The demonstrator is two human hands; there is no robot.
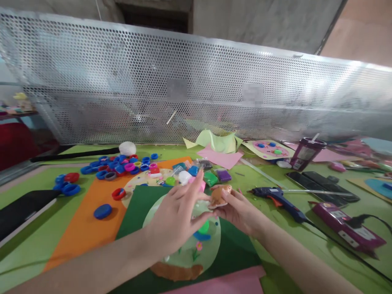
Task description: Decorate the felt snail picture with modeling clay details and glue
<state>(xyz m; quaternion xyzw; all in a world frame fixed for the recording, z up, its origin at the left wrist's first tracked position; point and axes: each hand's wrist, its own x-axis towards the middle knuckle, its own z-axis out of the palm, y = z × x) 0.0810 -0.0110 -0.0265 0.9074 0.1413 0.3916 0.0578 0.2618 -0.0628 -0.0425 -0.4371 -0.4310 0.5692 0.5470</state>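
My left hand and my right hand meet above a pale green round plate that lies on a dark green sheet. Between their fingertips is a small brown and white lump of clay. The right hand's fingers curl under and around the lump. The left hand's thumb and forefinger pinch its edge while the other fingers stick up. On the plate are a green and a blue bottle cap and small painted flowers.
Several blue, red and pink bottle caps lie on an orange sheet at the left. Small clay blocks sit beyond my hands. A blue glue gun, a purple cup, phones and a perforated metal screen are nearby.
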